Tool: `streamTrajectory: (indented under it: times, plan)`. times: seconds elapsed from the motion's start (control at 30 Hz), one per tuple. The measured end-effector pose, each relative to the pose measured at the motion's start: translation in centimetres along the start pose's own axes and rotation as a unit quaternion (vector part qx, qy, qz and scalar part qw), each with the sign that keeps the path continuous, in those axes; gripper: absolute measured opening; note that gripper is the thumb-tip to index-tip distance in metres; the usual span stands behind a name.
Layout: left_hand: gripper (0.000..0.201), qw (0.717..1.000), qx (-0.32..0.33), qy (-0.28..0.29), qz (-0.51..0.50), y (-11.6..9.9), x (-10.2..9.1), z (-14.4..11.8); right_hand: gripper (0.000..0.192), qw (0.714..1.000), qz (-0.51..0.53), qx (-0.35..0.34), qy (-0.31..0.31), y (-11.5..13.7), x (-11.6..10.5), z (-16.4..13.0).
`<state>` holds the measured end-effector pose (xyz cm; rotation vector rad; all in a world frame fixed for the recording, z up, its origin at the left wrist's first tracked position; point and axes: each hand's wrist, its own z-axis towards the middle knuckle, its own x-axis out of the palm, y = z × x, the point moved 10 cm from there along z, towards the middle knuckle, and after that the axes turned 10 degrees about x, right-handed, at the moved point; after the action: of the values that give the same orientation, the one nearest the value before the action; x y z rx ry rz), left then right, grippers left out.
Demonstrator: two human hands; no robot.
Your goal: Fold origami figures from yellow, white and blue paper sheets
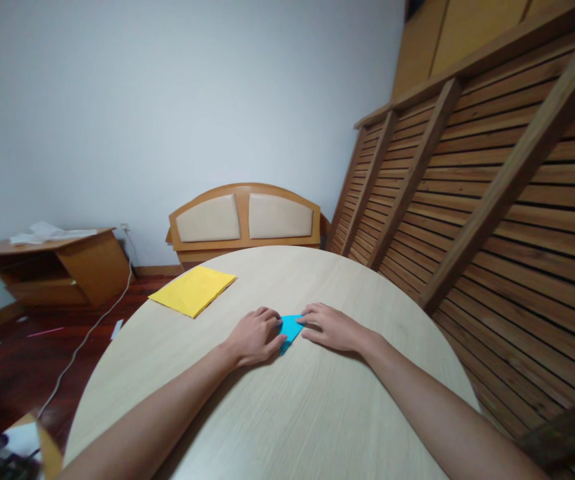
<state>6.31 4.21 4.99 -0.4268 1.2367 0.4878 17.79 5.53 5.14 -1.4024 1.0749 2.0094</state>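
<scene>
A small folded piece of blue paper (291,328) lies flat on the round light-wood table (287,413), between my two hands. My left hand (256,337) rests on its left side, fingers curled down and pressing the paper. My right hand (332,327) lies on its right edge with the fingertips touching the paper. Most of the blue paper is hidden under the two hands; only a triangular part shows.
A stack of yellow paper sheets (193,290) lies on the table's far left. Beyond the table stand a padded headboard (244,219), a low wooden cabinet (52,267) at the left and slatted wooden frames (492,200) leaning at the right. A white cable (84,340) runs over the floor.
</scene>
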Motion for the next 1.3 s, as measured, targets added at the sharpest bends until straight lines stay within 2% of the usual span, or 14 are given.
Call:
streamTrajectory:
  times: [0.2, 0.47, 0.9, 1.3]
  plan:
    - [0.044, 1.0, 0.008, 0.006, 0.01, -0.3, 0.1, 0.1, 0.03, 1.0, -0.009, 0.001, -0.005, 0.2, -0.1, 0.0]
    - [0.031, 1.0, 0.027, 0.01, -0.006, -0.6, 0.3, 0.1, 0.027, 1.0, -0.019, 0.002, -0.016, 0.5, -0.1, 0.2]
    - [0.021, 1.0, 0.005, 0.006, -0.009, 0.0, 0.4, 0.0, 0.027, 0.999, -0.019, -0.007, -0.027, 1.3, 0.0, 0.2]
    - [0.025, 1.0, -0.008, 0.008, -0.009, 0.2, 0.5, 0.0, 0.027, 0.999, -0.026, 0.009, -0.037, 1.7, -0.3, 0.3]
